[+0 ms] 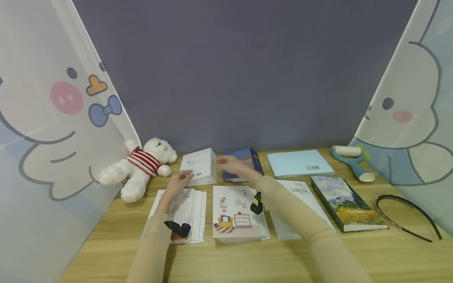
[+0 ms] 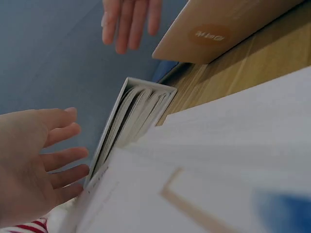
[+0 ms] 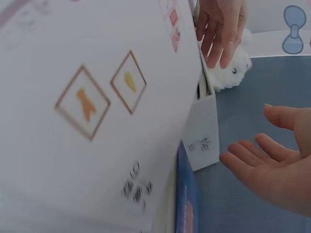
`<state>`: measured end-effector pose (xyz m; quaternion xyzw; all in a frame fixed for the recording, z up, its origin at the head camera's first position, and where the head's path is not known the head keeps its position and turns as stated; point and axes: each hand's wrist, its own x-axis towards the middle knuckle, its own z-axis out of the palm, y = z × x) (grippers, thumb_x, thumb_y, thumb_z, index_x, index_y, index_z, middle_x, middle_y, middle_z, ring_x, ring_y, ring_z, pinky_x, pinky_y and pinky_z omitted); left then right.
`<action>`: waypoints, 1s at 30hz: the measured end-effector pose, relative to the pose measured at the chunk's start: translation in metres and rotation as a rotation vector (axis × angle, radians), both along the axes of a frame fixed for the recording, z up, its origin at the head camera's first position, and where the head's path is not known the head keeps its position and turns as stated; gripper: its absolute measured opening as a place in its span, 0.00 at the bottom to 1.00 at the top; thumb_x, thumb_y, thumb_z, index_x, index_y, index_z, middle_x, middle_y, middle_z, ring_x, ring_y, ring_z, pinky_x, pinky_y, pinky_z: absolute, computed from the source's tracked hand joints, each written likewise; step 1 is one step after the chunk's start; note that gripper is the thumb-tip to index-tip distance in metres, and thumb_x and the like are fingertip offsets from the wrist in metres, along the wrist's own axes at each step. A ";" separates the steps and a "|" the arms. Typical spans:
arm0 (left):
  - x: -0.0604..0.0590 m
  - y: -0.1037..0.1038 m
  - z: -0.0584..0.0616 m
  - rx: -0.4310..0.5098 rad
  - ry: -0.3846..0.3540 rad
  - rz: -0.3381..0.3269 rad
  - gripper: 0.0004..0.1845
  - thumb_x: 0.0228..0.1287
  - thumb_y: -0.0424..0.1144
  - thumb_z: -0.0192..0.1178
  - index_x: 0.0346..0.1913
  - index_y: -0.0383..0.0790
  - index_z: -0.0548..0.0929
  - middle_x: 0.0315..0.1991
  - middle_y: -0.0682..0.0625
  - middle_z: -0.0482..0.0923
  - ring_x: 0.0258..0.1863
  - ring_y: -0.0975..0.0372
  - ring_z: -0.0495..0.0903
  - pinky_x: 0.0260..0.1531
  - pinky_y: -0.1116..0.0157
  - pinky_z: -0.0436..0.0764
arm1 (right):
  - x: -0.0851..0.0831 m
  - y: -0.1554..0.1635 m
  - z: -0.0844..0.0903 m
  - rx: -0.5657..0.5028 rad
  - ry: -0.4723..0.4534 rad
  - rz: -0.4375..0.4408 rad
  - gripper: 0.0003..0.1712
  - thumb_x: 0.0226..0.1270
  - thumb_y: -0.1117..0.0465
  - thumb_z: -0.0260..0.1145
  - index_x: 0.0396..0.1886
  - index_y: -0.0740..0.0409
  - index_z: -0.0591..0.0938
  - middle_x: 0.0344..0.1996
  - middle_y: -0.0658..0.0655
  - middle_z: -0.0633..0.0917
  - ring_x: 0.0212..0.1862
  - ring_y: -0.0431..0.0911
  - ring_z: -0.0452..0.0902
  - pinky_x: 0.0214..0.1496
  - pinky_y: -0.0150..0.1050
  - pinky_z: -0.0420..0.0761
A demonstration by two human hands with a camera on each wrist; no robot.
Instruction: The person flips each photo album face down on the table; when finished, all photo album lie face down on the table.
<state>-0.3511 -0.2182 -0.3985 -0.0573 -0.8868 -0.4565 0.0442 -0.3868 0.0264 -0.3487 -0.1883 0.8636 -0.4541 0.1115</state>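
Sleeved arms reach over the surface (image 1: 226, 259); both hands, left (image 1: 181, 181) and right (image 1: 230, 163), flat-fingered, flank one standing white book (image 1: 199, 167), holding nothing. Wrist views alone show its fanned pages; head view counts seven books, one bear (image 1: 139, 167).

The white book (image 1: 199, 167) stands upright on the bench (image 1: 247, 259) at its far side, tilted a little, between the toy bear and a blue book. Its back cover faces the viewer, plain white with a small barcode low down and a dark mark near the top. In the left wrist view its bottom edge shows: the covers stand slightly parted and the pages (image 2: 131, 119) fan loosely between them. Its spine sits on the right.
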 end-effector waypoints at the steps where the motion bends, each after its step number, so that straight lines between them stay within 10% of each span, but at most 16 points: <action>1: 0.001 0.002 0.001 -0.005 0.005 -0.004 0.23 0.70 0.45 0.52 0.61 0.34 0.73 0.61 0.35 0.71 0.61 0.45 0.70 0.60 0.49 0.70 | 0.002 0.004 0.002 -0.010 0.009 -0.008 0.29 0.69 0.55 0.59 0.66 0.60 0.68 0.63 0.59 0.73 0.65 0.54 0.67 0.67 0.48 0.67; 19: 0.047 0.115 0.051 0.041 0.115 -0.252 0.26 0.69 0.50 0.53 0.64 0.41 0.71 0.58 0.44 0.75 0.58 0.52 0.75 0.58 0.54 0.74 | 0.055 0.139 0.033 -0.056 0.243 -0.057 0.29 0.69 0.55 0.60 0.66 0.60 0.67 0.64 0.64 0.70 0.66 0.58 0.65 0.63 0.53 0.70; 30: 0.063 0.203 0.047 -0.005 0.115 -0.434 0.26 0.68 0.54 0.51 0.65 0.47 0.70 0.61 0.50 0.73 0.60 0.57 0.73 0.59 0.58 0.74 | 0.096 0.216 0.028 0.031 0.252 -0.123 0.33 0.69 0.48 0.58 0.67 0.60 0.66 0.65 0.65 0.68 0.67 0.61 0.61 0.61 0.59 0.71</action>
